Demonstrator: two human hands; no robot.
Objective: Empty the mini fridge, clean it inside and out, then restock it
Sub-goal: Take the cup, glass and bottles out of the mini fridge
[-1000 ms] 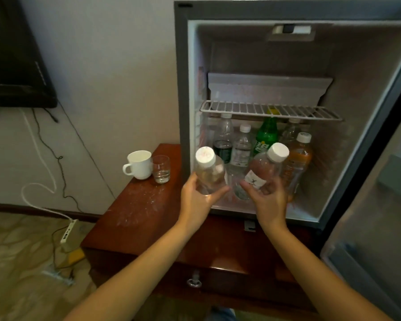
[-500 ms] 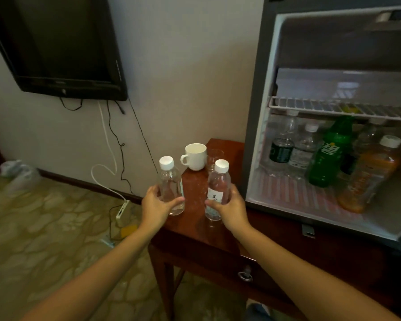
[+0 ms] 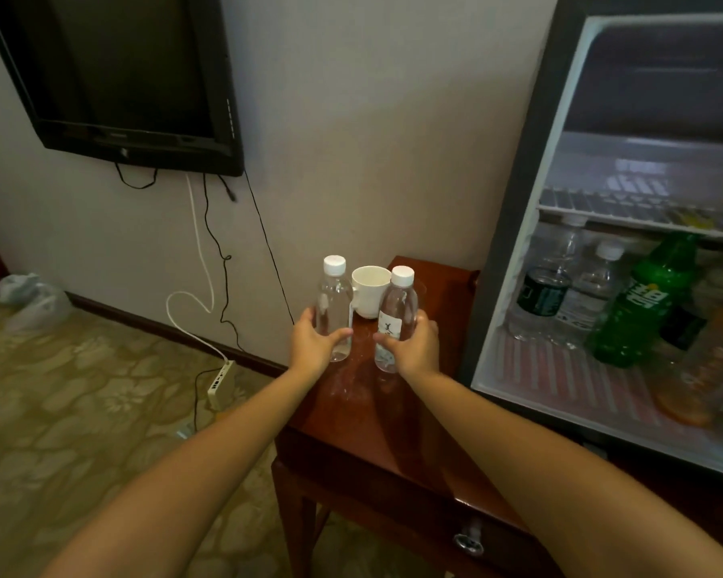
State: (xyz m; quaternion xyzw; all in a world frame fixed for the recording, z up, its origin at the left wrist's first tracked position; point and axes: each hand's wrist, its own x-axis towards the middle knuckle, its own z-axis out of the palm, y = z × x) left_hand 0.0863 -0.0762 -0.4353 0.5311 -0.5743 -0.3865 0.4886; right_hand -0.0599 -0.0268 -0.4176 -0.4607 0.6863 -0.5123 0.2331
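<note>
Table (image 3: 393, 415) next to the fridge (image 3: 514, 194) is my staging spot, so both hands (image 3: 312, 348) (image 3: 418, 348) grip clear bottles (image 3: 334, 306) (image 3: 395, 319) upright over it.

Dim, warm light here; the mini fridge (image 3: 514, 202) interior was smeared with blur, frame edges bowed outward, and a soft sheen lay on the counter (image 3: 393, 431).

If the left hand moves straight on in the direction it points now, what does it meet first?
Probably the white mug, which stands just beyond the clear bottle that the left hand holds; depth is hard to judge from one view.
</note>
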